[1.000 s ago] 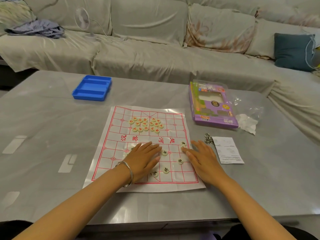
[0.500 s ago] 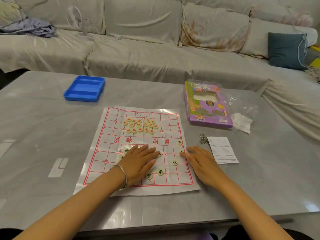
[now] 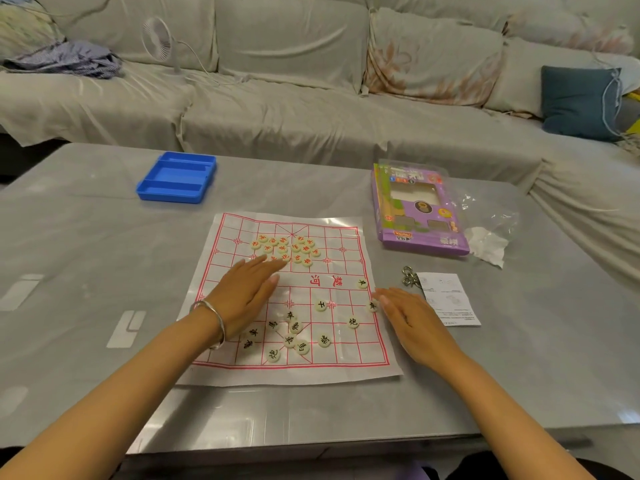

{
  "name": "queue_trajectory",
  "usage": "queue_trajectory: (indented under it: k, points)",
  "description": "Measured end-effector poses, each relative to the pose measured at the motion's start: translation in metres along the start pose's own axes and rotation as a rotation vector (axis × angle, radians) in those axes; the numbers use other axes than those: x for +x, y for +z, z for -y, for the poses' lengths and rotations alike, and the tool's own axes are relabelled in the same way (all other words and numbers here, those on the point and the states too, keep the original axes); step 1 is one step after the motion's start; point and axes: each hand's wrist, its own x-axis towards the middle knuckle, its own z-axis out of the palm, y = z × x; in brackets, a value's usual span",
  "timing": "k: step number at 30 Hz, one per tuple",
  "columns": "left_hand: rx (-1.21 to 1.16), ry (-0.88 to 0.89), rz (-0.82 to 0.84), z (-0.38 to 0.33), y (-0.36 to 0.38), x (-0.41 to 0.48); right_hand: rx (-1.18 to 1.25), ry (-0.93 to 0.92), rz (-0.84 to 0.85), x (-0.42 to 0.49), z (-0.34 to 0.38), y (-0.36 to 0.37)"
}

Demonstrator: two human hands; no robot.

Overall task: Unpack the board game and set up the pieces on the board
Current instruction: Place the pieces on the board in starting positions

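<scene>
A white paper board with a red grid lies flat on the grey table. Several red-lettered round pieces sit bunched on its far half. Black-lettered pieces lie scattered over the near half. My left hand rests flat on the board's left middle, fingers together and reaching toward the red bunch, holding nothing. My right hand lies flat at the board's right edge, its fingertips touching one black-lettered piece.
A blue plastic tray sits at the far left of the table. The purple game box, a clear bag with white paper, a leaflet and metal rings lie right of the board. A sofa stands behind.
My left hand has slid forward up the board, uncovering several black-lettered pieces near the front. My right hand has stayed by the right edge.
</scene>
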Motion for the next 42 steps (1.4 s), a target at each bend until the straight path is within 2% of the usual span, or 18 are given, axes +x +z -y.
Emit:
queue_trajectory:
  k: [4, 9, 16, 22, 29, 31, 35, 37, 42]
  points:
    - [-0.063, -0.133, -0.086, 0.016, -0.025, -0.008, 0.166, -0.019, -0.099, 0.003, 0.013, -0.003]
    - [-0.075, -0.239, 0.008, 0.031, -0.033, -0.025, 0.139, -0.058, 0.046, 0.008, 0.032, 0.016]
    - [-0.005, -0.16, 0.124, 0.025, -0.019, -0.045, 0.095, -0.105, 0.193, 0.008, 0.053, 0.034]
    - [0.184, -0.051, 0.232, 0.017, 0.001, -0.031, 0.0, -0.21, 0.267, 0.003, 0.061, 0.044]
    - [0.212, 0.026, 0.283, 0.003, 0.012, -0.015, 0.137, -0.166, 0.297, 0.004, 0.061, 0.043]
    - [0.212, 0.036, 0.29, 0.002, 0.015, -0.011, 0.221, -0.141, 0.254, 0.005, 0.058, 0.035]
    - [0.266, 0.081, 0.321, -0.003, 0.02, 0.006, 0.374, -0.061, -0.014, 0.01, 0.045, -0.001]
    - [0.284, 0.121, 0.348, -0.011, 0.024, 0.017, 0.37, 0.014, -0.09, 0.011, 0.036, -0.012]
    - [0.246, 0.228, 0.38, -0.04, 0.038, 0.035, 0.233, 0.056, 0.012, 0.008, 0.015, -0.006]
